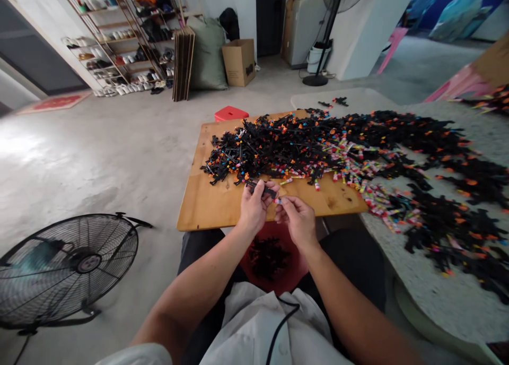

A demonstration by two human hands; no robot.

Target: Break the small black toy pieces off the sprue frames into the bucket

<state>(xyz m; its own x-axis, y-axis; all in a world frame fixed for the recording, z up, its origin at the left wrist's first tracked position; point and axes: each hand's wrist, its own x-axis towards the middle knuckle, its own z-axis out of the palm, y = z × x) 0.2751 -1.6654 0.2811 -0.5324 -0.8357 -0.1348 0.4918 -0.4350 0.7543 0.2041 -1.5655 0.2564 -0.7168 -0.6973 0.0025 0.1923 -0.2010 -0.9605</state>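
- A black floor fan (pixel 79 267) stood at the far left, with shoe racks (pixel 115 38) against the wall behind.
- A wooden tabletop (pixel 194 195) lay before the seated person; a red stool (pixel 230 113) showed just past its far edge.
- The left hand (pixel 253 211) was above the table's near edge, thumb and fingers curled with little gap around a black toy gun (pixel 270 192), whose ends showed either side of the thumb.
- The toy gun was judged light, stiff and fairly smooth, probably moulded plastic. The best hold appeared to be the thicker middle of the body; thin projecting parts might bend or snap under pressure.
- A heap of similar toy guns (pixel 274 142), many with orange parts, covered much of the wood behind the hands. Pieces appeared tangled, so a single one would likely need easing out.
- Below the hands, between the knees, a red tub (pixel 296 272) contained black pieces (pixel 269 256), too dark to identify singly.
- A small coloured tube (pixel 278 200) was at the toy gun's right end; whether the two were joined could not be told. It was judged very light and easily dropped, best pinched by its sides.
- The right hand (pixel 299 219) had thumb and forefinger nearly together on that tube; its other fingers were folded, their grip unclear.
- Loose tubes (pixel 368 166) and more black toys (pixel 457 216) spread rightward over a speckled tabletop (pixel 433 301).
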